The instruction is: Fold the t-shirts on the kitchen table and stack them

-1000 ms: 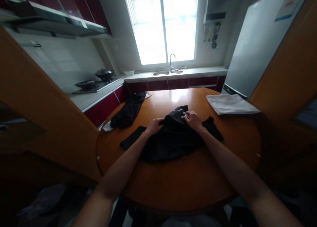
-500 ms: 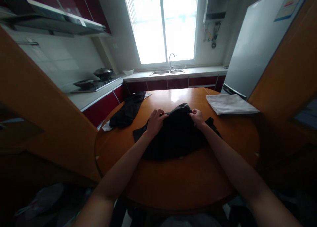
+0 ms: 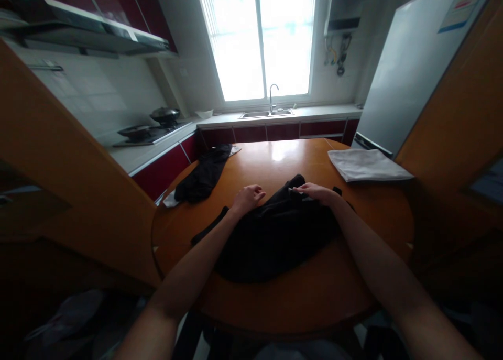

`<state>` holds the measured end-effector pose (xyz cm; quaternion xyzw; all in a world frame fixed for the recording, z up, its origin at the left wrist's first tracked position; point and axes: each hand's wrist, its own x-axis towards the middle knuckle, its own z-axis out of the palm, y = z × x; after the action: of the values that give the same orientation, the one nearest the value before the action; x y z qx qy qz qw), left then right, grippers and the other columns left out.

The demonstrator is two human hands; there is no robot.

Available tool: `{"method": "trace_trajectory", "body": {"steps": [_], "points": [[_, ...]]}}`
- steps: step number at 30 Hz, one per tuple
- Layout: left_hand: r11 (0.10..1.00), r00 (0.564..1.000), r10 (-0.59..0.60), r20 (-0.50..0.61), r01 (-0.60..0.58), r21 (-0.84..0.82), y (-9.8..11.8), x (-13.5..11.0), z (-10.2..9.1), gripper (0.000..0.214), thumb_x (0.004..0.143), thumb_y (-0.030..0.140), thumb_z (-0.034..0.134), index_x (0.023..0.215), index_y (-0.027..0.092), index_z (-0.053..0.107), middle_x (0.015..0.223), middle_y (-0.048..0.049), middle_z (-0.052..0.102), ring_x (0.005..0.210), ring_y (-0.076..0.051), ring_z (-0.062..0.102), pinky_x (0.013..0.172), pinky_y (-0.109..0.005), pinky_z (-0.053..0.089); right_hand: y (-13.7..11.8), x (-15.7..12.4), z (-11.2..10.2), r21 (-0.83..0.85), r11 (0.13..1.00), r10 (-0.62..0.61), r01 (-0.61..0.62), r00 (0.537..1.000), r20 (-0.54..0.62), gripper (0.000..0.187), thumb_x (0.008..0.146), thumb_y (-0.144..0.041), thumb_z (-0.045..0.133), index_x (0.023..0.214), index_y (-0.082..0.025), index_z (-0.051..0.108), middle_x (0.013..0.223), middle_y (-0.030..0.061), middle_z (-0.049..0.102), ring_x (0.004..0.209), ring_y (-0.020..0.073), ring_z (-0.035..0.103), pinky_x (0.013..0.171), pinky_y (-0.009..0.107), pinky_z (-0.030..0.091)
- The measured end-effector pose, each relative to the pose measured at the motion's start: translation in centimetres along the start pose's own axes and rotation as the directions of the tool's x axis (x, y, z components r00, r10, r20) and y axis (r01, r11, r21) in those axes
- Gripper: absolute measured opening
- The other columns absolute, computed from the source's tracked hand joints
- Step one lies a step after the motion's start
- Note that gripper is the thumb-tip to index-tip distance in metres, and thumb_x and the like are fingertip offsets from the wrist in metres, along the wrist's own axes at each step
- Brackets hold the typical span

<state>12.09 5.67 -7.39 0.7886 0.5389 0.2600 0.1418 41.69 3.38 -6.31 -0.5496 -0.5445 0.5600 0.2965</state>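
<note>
A black garment (image 3: 271, 239) lies rumpled across the middle of the round wooden table (image 3: 283, 307). My right hand (image 3: 314, 191) pinches the cloth near its far edge, where a small whitish patch shows by the fingertips. At the garment's upper left edge is my left hand (image 3: 249, 198), thumb and fingers a little apart, with no cloth visible between them. A narrow black part of the garment, perhaps a sleeve, sticks out to the left under my left forearm.
Another dark garment (image 3: 204, 174) with white bits at its ends lies at the table's left. Folded white cloth (image 3: 367, 165) rests at the right edge. Behind are a sink (image 3: 267, 113), a stove with pans (image 3: 165, 116) and a fridge (image 3: 408, 72).
The black garment has been pulled nearer and to the left, its front edge now lower. My left hand has let go of the cloth; my right hand has shifted slightly, still gripping.
</note>
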Motion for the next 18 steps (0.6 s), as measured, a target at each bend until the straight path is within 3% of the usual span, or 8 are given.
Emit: {"method": "trace_trajectory", "body": {"steps": [2,5,8,10,14,16,18], "points": [[0.994,0.994,0.105,0.009,-0.105,0.019,-0.5,0.0,1.5,0.036,0.084,0.040,0.073,0.114,0.021,0.073,0.123,-0.0142,0.068,0.115,-0.031,0.062,0.099,-0.041,0.047,0.0,0.1,0.8,-0.184,0.983,0.000,0.003,1.000,0.015,0.048,0.073,-0.060,0.080,0.070,-0.014,0.069,0.058,0.0018,0.062,0.046,0.0108,0.049,0.041,0.021,0.038],[0.980,0.975,0.196,0.102,-0.199,0.022,-0.7,-0.1,3.6,0.032,0.087,0.035,0.070,0.117,0.024,0.072,0.139,-0.0128,0.059,0.137,-0.034,0.046,0.114,-0.052,0.034,-0.2,0.3,2.1,-0.370,0.927,-0.104,0.055,0.988,-0.112,0.048,0.067,-0.059,0.084,0.067,-0.014,0.067,0.057,0.0014,0.061,0.051,0.0121,0.053,0.046,0.022,0.040],[0.936,0.932,0.340,0.125,-0.321,-0.145,-0.4,-0.2,4.5,0.022,0.089,0.030,0.066,0.107,0.021,0.074,0.138,-0.0125,0.060,0.134,-0.031,0.050,0.114,-0.051,0.035,-0.3,0.4,3.4,-0.530,0.846,-0.210,0.059,0.951,-0.229,0.042,0.060,-0.044,0.091,0.075,-0.014,0.068,0.071,0.0055,0.067,0.067,0.0179,0.063,0.056,0.024,0.047],[0.884,0.902,0.411,0.135,-0.357,-0.302,0.0,-0.2,4.4,0.017,0.086,0.031,0.068,0.096,0.018,0.073,0.123,-0.0123,0.067,0.116,-0.027,0.062,0.104,-0.043,0.046,-0.4,0.3,3.9,-0.594,0.803,-0.229,0.047,0.945,-0.235,0.037,0.057,-0.033,0.092,0.078,-0.013,0.069,0.079,0.0082,0.070,0.075,0.0213,0.065,0.058,0.025,0.048],[0.811,0.937,0.301,0.178,-0.154,-0.564,0.9,-0.2,3.2,0.028,0.079,0.038,0.075,0.092,0.017,0.063,0.081,-0.0021,0.070,0.071,-0.016,0.065,0.070,-0.029,0.053,-0.6,-0.3,3.4,-0.464,0.872,-0.196,0.157,0.980,-0.038,0.022,0.065,-0.020,0.082,0.083,-0.013,0.072,0.079,0.0055,0.071,0.069,0.0171,0.064,0.057,0.023,0.047],[0.751,0.948,0.226,0.224,-0.023,-0.660,1.2,-0.1,2.2,0.037,0.079,0.041,0.074,0.105,0.019,0.060,0.079,-0.0006,0.071,0.062,-0.014,0.062,0.061,-0.026,0.051,-0.9,-0.4,2.5,-0.357,0.914,-0.185,0.194,0.981,0.059,0.021,0.070,-0.023,0.078,0.088,-0.012,0.074,0.075,0.0038,0.070,0.061,0.0141,0.060,0.054,0.023,0.046],[0.735,0.968,0.169,0.187,0.003,-0.678,1.4,0.1,1.1,0.040,0.083,0.038,0.069,0.118,0.021,0.059,0.087,-0.0030,0.075,0.065,-0.015,0.066,0.061,-0.027,0.053,-1.3,-0.5,1.6,-0.309,0.918,-0.253,0.249,0.967,0.029,0.027,0.076,-0.029,0.074,0.097,-0.012,0.074,0.076,0.0038,0.069,0.058,0.0133,0.058,0.053,0.024,0.045]]}}
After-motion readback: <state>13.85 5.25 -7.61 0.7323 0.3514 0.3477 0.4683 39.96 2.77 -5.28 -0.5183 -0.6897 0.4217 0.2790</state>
